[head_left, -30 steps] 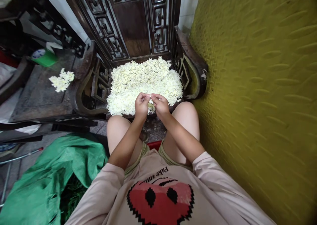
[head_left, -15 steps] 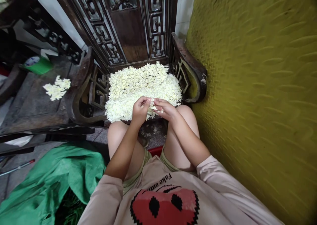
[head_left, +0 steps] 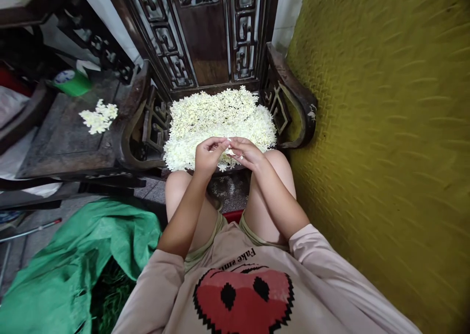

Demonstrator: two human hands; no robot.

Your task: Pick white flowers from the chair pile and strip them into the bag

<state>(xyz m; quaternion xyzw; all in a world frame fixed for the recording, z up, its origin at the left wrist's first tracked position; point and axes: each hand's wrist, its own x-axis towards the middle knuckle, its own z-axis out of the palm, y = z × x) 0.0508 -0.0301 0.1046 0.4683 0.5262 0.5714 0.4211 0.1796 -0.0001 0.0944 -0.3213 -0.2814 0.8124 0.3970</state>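
Note:
A thick pile of small white flowers (head_left: 220, 116) covers the seat of a dark carved wooden chair (head_left: 293, 104) in front of my knees. My left hand (head_left: 206, 156) and my right hand (head_left: 246, 154) meet over the pile's near edge, fingertips together. Both pinch a small white flower piece (head_left: 229, 151) between them. A few loose flowers lie just under my hands at the seat's front edge.
A second dark chair (head_left: 66, 138) on the left holds a small heap of white flowers (head_left: 98, 116) and a green tub (head_left: 73, 82). A green sack (head_left: 73, 260) lies on the floor at lower left. A yellow-green patterned metal wall (head_left: 385, 128) stands close on the right.
My hands stay together at the pile's near edge, with the fingers working slightly. The view shifted a little as my head moved.

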